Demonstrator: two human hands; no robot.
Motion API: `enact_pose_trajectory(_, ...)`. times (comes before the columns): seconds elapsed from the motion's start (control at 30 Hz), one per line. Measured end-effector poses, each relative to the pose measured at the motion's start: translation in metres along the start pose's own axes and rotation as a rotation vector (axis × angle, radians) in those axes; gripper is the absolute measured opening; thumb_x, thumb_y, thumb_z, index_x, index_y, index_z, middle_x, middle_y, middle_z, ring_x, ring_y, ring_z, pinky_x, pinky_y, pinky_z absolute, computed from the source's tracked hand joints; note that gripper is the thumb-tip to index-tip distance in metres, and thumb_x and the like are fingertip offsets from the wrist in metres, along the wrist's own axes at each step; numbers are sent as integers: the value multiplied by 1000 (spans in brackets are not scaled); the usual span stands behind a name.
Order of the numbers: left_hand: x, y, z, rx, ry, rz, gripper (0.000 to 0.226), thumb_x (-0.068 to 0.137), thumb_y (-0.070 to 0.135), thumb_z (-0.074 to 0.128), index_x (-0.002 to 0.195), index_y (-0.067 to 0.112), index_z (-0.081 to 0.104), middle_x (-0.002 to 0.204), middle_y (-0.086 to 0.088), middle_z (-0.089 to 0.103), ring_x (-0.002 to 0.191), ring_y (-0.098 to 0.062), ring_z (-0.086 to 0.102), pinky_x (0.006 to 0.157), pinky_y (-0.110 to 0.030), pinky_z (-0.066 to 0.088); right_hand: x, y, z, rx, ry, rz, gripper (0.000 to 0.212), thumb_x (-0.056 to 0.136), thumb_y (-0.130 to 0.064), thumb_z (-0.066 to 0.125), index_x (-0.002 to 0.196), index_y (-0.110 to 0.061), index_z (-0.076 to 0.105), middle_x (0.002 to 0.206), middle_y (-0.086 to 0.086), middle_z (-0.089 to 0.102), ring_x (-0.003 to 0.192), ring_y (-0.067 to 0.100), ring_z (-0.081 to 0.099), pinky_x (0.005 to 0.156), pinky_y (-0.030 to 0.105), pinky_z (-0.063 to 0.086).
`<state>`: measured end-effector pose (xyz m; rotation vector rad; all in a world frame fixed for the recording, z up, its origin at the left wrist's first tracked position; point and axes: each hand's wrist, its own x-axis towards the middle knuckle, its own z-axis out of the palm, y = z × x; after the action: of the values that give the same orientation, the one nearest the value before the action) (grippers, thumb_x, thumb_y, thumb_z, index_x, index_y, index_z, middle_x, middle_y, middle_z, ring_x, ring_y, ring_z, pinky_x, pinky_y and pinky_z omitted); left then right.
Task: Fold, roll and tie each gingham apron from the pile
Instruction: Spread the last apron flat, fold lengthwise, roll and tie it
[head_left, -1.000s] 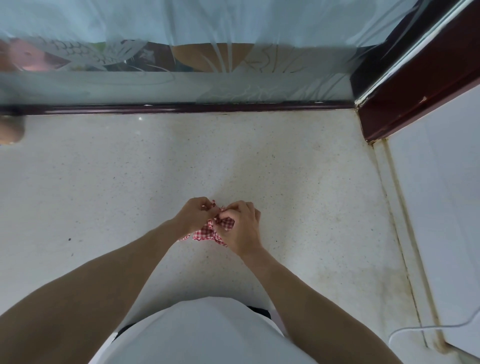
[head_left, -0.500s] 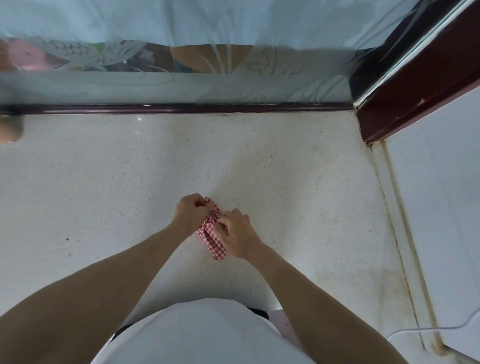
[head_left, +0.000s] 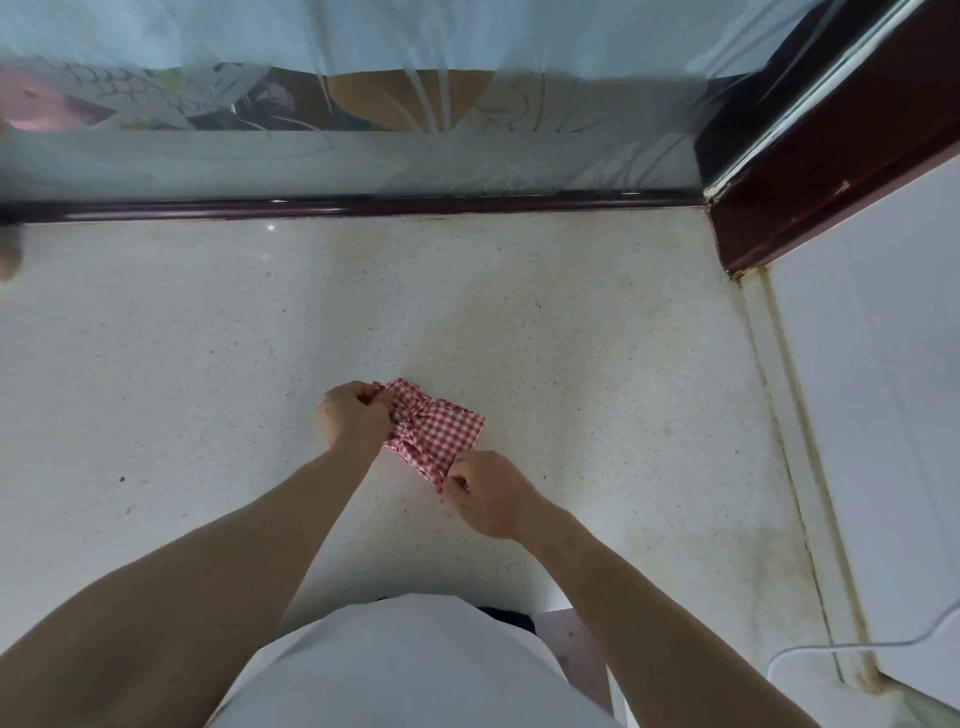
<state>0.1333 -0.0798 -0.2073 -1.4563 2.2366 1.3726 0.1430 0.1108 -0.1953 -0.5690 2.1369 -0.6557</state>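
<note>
A small rolled bundle of red-and-white gingham apron (head_left: 436, 431) lies on the pale speckled counter (head_left: 208, 364), cinched round its middle. My left hand (head_left: 353, 415) pinches the bundle's upper left end. My right hand (head_left: 485, 493) pinches the lower end of the cloth near me. The two hands sit apart at opposite ends of the bundle. No pile of other aprons is in view.
A frosted glass pane (head_left: 337, 156) in a dark red frame (head_left: 363, 205) closes the counter's far side. A dark red post (head_left: 831, 156) and white wall (head_left: 883, 415) bound the right. A white cable (head_left: 857, 644) lies at the lower right.
My hands were close together over the bundle; now they have drawn apart, the right hand moving toward me and to the right, and more of the gingham roll shows.
</note>
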Motion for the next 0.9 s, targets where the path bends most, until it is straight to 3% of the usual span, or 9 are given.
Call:
enact_pose_trajectory(0.13,-3,3,-1,80,-46,110,21,92,10,66,110,2,72,102,-11,73,82,-20,64,71,-27,52,3,2,-5,-28,-88,31,35,102,-24,48,68,-15,46,61,2,39,55,14,36,54,27,31)
enact_pose_trajectory(0.2,-3,4,-6,138,-96,199,15,94,13,64,100,4,75,90,-9,74,72,-17,62,62,-18,48,5,-1,-10,17,-85,45,38,103,-23,47,65,-17,42,60,1,38,52,12,33,54,26,30)
enact_pose_trajectory(0.3,-5,5,-10,140,-200,273,26,95,19,64,69,18,67,58,-1,61,49,-11,49,41,-9,35,12,-13,-16,140,154,-66,37,103,-21,49,67,-10,48,67,4,47,59,11,40,58,25,37)
enact_pose_trajectory(0.37,-10,8,-7,151,-275,287,27,97,22,60,71,16,67,60,-3,62,50,-12,50,43,-15,39,21,-24,-16,246,277,-121,29,103,-21,51,81,-5,61,90,6,58,80,12,51,75,25,45)
enact_pose_trajectory(0.43,-16,16,-3,119,-275,275,27,100,21,54,78,11,65,65,-5,62,52,-13,54,47,-22,43,30,-33,-15,557,279,-74,24,102,-17,51,83,-14,65,94,7,59,82,13,54,76,24,45)
enact_pose_trajectory(0.5,-16,27,1,-65,-232,154,30,102,19,50,77,10,64,66,-3,64,50,-7,57,46,-19,45,35,-35,-14,994,288,38,37,101,-9,44,68,-17,58,84,22,57,79,23,57,74,29,48)
enact_pose_trajectory(0.63,-6,37,4,-289,-110,-106,33,98,16,56,71,8,72,67,-6,70,55,-16,58,53,-26,51,31,-25,-15,1548,259,159,38,103,-10,33,66,-14,34,66,6,40,70,23,44,61,31,40)
enact_pose_trajectory(0.8,3,31,6,-478,46,-440,22,91,12,65,70,6,71,56,-4,66,33,-9,52,34,-17,37,17,-40,-11,1333,218,122,38,99,-5,34,64,-17,25,64,5,27,64,19,26,57,32,20)
enact_pose_trajectory(0.9,11,25,2,-498,-63,-455,21,97,15,53,77,15,61,53,3,63,44,-9,58,39,-22,48,8,-52,-8,1082,205,9,40,100,-4,34,64,-19,26,62,2,26,60,15,21,56,34,17)
